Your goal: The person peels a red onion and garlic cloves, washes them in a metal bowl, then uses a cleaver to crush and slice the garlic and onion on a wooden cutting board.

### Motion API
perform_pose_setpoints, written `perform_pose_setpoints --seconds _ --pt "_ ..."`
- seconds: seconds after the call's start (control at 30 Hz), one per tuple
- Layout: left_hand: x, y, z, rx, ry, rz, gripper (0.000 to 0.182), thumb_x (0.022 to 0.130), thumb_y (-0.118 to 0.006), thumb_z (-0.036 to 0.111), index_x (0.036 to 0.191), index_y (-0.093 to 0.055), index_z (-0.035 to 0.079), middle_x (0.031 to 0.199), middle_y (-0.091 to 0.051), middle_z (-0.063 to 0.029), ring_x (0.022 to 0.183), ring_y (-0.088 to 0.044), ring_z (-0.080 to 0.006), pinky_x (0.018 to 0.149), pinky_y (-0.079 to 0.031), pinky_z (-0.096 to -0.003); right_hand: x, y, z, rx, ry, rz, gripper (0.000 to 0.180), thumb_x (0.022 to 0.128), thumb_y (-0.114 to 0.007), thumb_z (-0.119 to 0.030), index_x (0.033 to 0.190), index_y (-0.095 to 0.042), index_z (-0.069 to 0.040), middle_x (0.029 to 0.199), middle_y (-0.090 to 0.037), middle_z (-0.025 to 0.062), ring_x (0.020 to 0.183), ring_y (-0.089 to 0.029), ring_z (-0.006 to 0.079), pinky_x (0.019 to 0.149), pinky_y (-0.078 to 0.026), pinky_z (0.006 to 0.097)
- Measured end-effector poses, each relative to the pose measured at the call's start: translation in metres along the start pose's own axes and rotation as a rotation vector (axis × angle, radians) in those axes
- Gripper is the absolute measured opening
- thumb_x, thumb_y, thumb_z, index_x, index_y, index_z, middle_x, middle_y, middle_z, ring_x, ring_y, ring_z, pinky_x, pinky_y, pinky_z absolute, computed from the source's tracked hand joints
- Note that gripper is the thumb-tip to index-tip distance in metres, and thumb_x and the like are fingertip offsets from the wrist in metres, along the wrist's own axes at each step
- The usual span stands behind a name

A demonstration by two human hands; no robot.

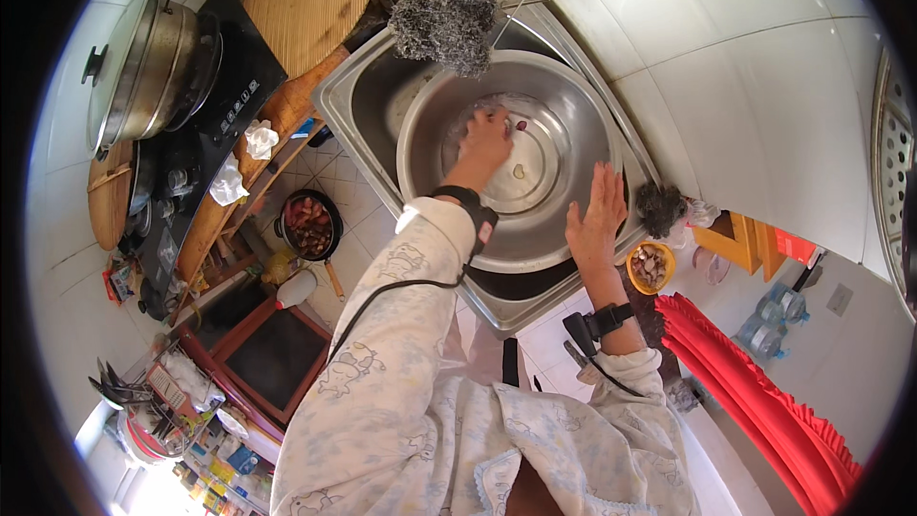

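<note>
A wide stainless steel basin (pixel 408 125) sits in a metal sink (pixel 337 97), with shallow clear liquid in its bottom. My left hand (pixel 488 137) reaches down into the basin, fingers bent towards the bottom. Small dark red bits show around these fingertips; whether they are gripped is hidden. A loose dark red piece (pixel 521 126) lies just right of the fingers, and a pale yellowish piece (pixel 519 171) is nearer to me. My right hand (pixel 598 218) lies flat against the basin's right rim, thumb apart, holding nothing.
Steel-wool scourers (pixel 451 21) hang over the basin's far edge. A yellow bowl of garlic-like pieces (pixel 650 267) stands at right, near a red cloth (pixel 745 401). At left are a lidded pot (pixel 147 68) on a black cooktop (pixel 240 72) and a pan of reddish food (pixel 309 223) lower down.
</note>
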State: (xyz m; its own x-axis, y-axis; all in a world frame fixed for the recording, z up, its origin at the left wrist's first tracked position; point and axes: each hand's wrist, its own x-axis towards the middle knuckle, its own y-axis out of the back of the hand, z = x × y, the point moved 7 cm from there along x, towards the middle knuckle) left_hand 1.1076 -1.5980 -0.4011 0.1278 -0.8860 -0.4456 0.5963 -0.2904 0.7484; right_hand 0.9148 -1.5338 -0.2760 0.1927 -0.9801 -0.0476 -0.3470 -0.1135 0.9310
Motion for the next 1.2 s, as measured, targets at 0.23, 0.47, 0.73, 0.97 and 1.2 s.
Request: perform_pose_setpoints --seconds 0.23,0.47,0.73,0.97,1.2 --pt "-0.019 -0.020 0.004 0.408 -0.339 0.006 0.047 0.079 -0.063 0.011 0.124 -0.054 0.021 0.133 -0.042 -0.0079 0.124 -0.043 -0.0308 0.091 -0.040 -0.0639 0.019 -0.015 -0.013 0.166 0.155 -0.026 0.068 0.079 -0.059 -0.006 0.143 -0.034 -0.004 0.143 -0.038 0.0201 0.133 -0.034 0.0389 0.108 -0.027 0.0488" --pt "-0.038 -0.027 -0.003 0.399 -0.434 -0.105 0.058 0.070 -0.072 0.011 0.124 -0.051 0.019 0.132 -0.042 -0.0115 0.124 -0.043 -0.0318 0.088 -0.047 -0.0570 0.051 -0.077 -0.009 0.177 0.225 -0.161 0.061 0.080 -0.058 -0.007 0.137 -0.040 -0.002 0.138 -0.044 0.0209 0.125 -0.044 0.0386 0.099 -0.040 0.0491" --pt "-0.035 -0.019 -0.044 0.183 -0.172 -0.260 0.049 0.075 -0.064 0.007 0.122 -0.051 0.012 0.130 -0.045 -0.0171 0.112 -0.055 -0.0367 0.090 -0.047 -0.0541 0.113 -0.123 -0.007 0.079 0.078 -0.227 0.046 0.083 -0.059 -0.010 0.127 -0.047 -0.001 0.125 -0.051 0.0244 0.112 -0.050 0.0433 0.095 -0.044 0.0472" --pt "-0.003 0.002 -0.092 -0.427 0.191 -0.055 0.028 0.086 -0.050 0.016 0.108 -0.062 0.002 0.102 -0.067 -0.0169 0.100 -0.062 -0.0334 0.085 -0.048 -0.0437 0.109 -0.163 -0.034 0.344 0.323 -0.372 0.025 0.086 -0.056 -0.010 0.108 -0.057 0.002 0.093 -0.063 0.0152 0.085 -0.063 0.0295 0.075 -0.048 0.0409" --pt "0.010 -0.057 -0.096 -1.447 0.759 -0.004 0.028 0.094 -0.042 0.025 0.096 -0.060 0.004 0.100 -0.063 -0.0062 0.098 -0.061 -0.0255 0.080 -0.048 -0.0400 0.119 -0.214 -0.013 1.365 -0.715 -0.266 0.023 0.097 -0.049 -0.021 0.102 -0.065 -0.004 0.087 -0.065 0.0043 0.075 -0.059 0.0135 0.064 -0.048 0.0258"
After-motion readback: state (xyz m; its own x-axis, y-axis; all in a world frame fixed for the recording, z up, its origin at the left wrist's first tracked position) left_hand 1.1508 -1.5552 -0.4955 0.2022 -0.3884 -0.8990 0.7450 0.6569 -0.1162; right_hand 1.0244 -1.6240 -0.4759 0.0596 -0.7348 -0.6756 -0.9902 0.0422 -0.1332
